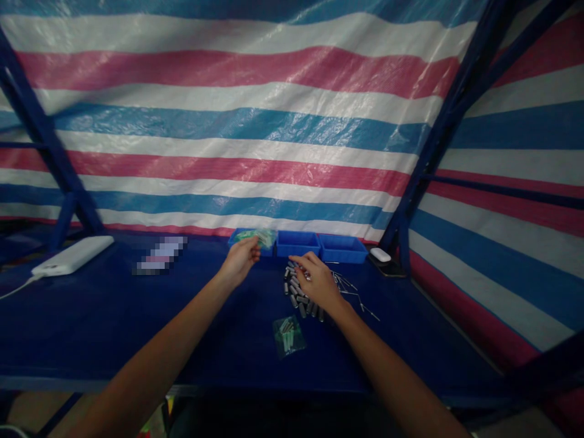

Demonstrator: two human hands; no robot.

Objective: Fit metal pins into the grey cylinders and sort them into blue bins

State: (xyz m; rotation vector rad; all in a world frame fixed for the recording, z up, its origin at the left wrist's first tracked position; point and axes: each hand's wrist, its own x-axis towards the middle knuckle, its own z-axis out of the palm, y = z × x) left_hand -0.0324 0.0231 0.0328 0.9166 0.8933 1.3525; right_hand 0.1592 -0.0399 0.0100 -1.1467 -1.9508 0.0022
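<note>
My left hand (241, 258) is at the left blue bin (232, 248), its fingers pinched on a clear plastic bag (264, 236) with green in it. How many bags lie there is hard to tell. My right hand (316, 278) hovers over a pile of small metal cylinders (292, 286), thumb and forefinger apart, with nothing visible between them. It hides part of the pile. Thin metal rods (349, 285) lie scattered just right of that hand. Closer to me, a small clear bag (288, 336) lies flat with several light, slim pieces inside.
Two more blue bins (298, 243) (343, 248) stand in the row at the back. A white case (380, 254) rests on a dark phone (390, 267) at right. At left lie a white power bank (73, 257) with a cable and a blurred-out item (160, 255). Blue metal posts (422, 158) flank the table.
</note>
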